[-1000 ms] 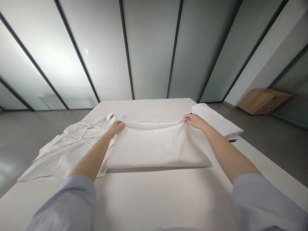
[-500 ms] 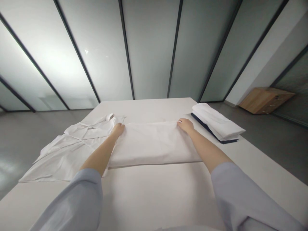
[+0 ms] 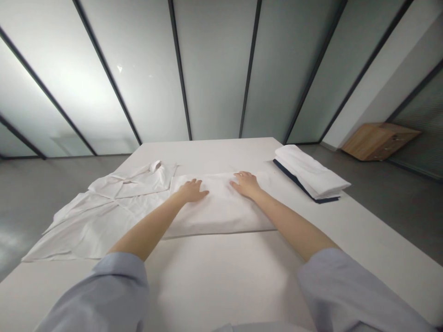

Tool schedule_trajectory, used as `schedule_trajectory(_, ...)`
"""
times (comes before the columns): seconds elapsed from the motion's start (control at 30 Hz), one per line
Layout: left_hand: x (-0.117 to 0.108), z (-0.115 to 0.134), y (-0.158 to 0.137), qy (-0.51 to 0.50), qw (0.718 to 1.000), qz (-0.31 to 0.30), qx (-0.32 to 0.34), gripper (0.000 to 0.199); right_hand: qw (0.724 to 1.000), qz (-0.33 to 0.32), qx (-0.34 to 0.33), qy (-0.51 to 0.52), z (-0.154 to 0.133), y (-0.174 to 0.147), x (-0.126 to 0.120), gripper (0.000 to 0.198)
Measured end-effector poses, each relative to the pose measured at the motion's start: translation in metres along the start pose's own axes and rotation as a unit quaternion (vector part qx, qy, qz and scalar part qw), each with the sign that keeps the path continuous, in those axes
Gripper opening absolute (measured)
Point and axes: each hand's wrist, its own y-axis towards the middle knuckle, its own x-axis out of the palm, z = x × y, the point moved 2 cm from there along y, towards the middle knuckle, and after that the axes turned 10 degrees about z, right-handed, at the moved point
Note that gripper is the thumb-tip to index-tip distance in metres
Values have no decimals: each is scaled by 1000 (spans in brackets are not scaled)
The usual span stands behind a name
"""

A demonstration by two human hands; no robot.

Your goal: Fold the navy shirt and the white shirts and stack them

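A folded white cloth (image 3: 221,212) lies flat before me as a wide rectangle; whether it is a garment cannot be made out. My left hand (image 3: 193,190) rests on its left part, fingers spread and palm down. On the right part of the same cloth lies my right hand (image 3: 246,183), its fingers also apart. Neither hand grips anything. Left of the cloth, close to my left forearm, a loose white shirt (image 3: 104,207) is spread out with wrinkles.
The white table (image 3: 221,276) carries everything. At its right edge sits a stack of folded white cloth (image 3: 308,170) over a dark navy piece (image 3: 299,184). A wooden cabinet (image 3: 380,140) stands on the floor at right, and frosted glass panels (image 3: 214,69) run behind.
Both hands have let go of the cloth's far corners and moved inward, now lying spread on top of it. The shirt and the stack have stayed put.
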Motion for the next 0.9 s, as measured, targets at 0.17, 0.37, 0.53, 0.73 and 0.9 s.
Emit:
schedule_trajectory(0.17,33,21,-11,6,994,-33,-107,85,992,-102,69,5,-11,-7,27,75)
schedule_trajectory(0.37,44,14,-25,39,995,22,-84,80,994,-94,54,13,1,-8,37,76)
schedule_trajectory(0.53,30,30,-43,51,997,14,-48,68,993,-100,60,5,0,-5,40,76)
schedule_trajectory(0.73,30,59,-49,11,996,-46,-80,80,994,-98,47,8,6,6,44,73)
schedule_trajectory(0.9,39,54,-20,6,994,-47,-96,92,996,-70,51,7,0,18,33,64)
